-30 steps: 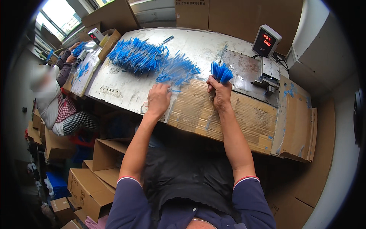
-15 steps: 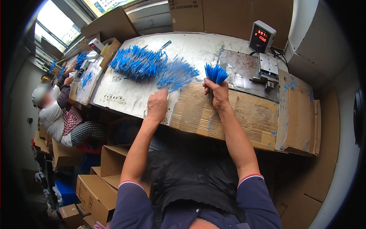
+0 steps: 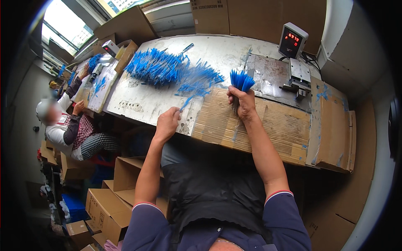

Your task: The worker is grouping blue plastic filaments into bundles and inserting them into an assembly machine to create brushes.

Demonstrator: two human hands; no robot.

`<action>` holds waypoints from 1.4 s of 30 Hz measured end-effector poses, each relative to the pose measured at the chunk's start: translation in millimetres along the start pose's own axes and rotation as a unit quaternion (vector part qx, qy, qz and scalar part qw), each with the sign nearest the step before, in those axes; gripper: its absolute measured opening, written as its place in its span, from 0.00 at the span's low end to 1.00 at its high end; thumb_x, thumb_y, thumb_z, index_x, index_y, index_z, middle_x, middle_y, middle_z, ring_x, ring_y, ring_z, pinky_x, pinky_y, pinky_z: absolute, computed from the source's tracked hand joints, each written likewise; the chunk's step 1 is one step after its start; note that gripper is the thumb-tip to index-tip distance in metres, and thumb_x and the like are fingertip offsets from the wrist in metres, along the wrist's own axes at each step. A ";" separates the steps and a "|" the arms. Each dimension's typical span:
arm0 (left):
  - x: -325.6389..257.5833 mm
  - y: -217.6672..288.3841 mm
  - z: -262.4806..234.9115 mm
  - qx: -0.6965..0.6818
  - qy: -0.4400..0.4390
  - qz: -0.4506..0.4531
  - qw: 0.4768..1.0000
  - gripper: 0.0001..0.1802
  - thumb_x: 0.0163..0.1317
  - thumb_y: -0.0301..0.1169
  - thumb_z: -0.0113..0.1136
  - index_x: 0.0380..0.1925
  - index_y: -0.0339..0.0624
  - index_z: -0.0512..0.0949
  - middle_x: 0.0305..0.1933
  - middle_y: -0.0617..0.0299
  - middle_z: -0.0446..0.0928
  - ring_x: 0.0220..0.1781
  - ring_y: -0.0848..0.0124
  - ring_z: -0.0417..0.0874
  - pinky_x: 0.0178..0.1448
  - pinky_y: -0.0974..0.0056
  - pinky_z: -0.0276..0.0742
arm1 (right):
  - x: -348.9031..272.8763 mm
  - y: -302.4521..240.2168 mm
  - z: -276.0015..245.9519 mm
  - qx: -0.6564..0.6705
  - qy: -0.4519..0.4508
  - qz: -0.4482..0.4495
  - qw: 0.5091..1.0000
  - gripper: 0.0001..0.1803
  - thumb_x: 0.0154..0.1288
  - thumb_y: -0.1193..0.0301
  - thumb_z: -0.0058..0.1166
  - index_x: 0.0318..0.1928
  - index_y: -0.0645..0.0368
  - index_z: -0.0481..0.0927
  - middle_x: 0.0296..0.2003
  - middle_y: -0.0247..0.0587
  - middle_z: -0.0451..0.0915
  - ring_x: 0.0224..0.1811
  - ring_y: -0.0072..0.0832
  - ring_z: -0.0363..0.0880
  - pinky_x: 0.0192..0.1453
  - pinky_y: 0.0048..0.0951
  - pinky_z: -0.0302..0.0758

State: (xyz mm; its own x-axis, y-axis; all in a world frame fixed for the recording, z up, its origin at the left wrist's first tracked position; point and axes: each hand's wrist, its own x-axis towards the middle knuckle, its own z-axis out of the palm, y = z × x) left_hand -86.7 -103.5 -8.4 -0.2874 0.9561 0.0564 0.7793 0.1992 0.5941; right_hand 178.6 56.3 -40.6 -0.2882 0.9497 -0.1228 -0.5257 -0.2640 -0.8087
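The work looks partway along: a bundle [image 3: 241,81] of thin strands is gathered over the far edge of the cardboard sheet [image 3: 217,117], its lower part wrapped in the right hand's [image 3: 242,101] grip, while a large heap [image 3: 155,67] and a smaller loose pile [image 3: 200,78] still lie ungathered on the white tabletop [image 3: 140,97]. The left hand's [image 3: 168,124] grip seems to be pinching a blue strand [image 3: 186,103] near that pile. The bundle fans out bright blue above the fist, with thin, paler stems below.
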 end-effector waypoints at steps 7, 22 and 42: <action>-3.7 18.7 0.0 -0.427 -0.136 -0.087 0.890 0.14 0.80 0.35 0.52 0.52 0.35 0.79 0.35 0.65 0.80 0.29 0.77 0.80 0.35 0.70 0.77 | -1.0 1.3 0.3 0.015 -0.034 0.010 0.999 0.06 0.63 0.75 0.67 0.37 0.64 0.84 0.28 0.41 0.84 0.24 0.25 0.81 0.27 0.28 0.78; 13.9 73.8 46.0 -0.592 -0.182 -0.085 0.780 0.16 0.77 0.37 0.58 0.55 0.37 0.77 0.37 0.65 0.82 0.29 0.78 0.79 0.35 0.72 0.74 | -15.3 -1.9 17.8 -0.016 -0.089 -0.061 0.994 0.13 0.61 0.79 0.68 0.46 0.65 0.84 0.40 0.43 0.87 0.31 0.23 0.82 0.33 0.27 0.80; 6.5 76.0 70.4 -0.432 -0.228 -0.061 0.870 0.13 0.79 0.32 0.54 0.53 0.35 0.80 0.36 0.66 0.81 0.31 0.81 0.79 0.37 0.74 0.76 | 11.2 11.2 -5.0 0.131 0.074 0.008 0.989 0.14 0.59 0.82 0.68 0.45 0.67 0.82 0.36 0.49 0.87 0.31 0.37 0.88 0.34 0.35 0.85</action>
State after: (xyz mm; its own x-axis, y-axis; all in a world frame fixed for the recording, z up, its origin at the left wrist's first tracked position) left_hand 9.8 -67.1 -19.4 0.0645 0.9642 -0.2571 -0.0082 0.2582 0.9661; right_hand 173.5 64.8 -53.8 -0.1882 0.9542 -0.2324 -0.7172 -0.2952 -0.6312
